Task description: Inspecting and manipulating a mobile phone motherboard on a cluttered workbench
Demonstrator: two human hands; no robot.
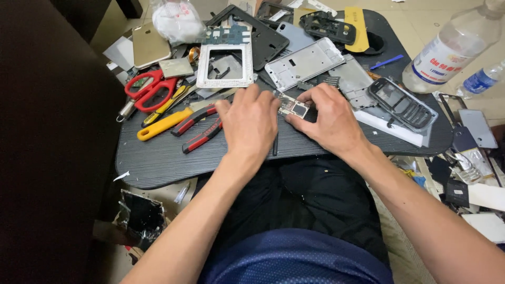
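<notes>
Both hands lie palm down on the dark wood-grain board (158,158). The left hand (250,123) and right hand (329,115) pinch between their fingertips a small flat circuit board (294,108) with shiny metal squares. Red-handled pliers (202,129) lie just beside the left hand.

Our left hand (251,122): palm down, fingers curled forward. Our right hand (327,117): just beside it, palm down, fingertips pinched inward toward the left grip. Both forearms bare, converging from below.

Circuit board (294,108) partly hidden by hands.
</notes>
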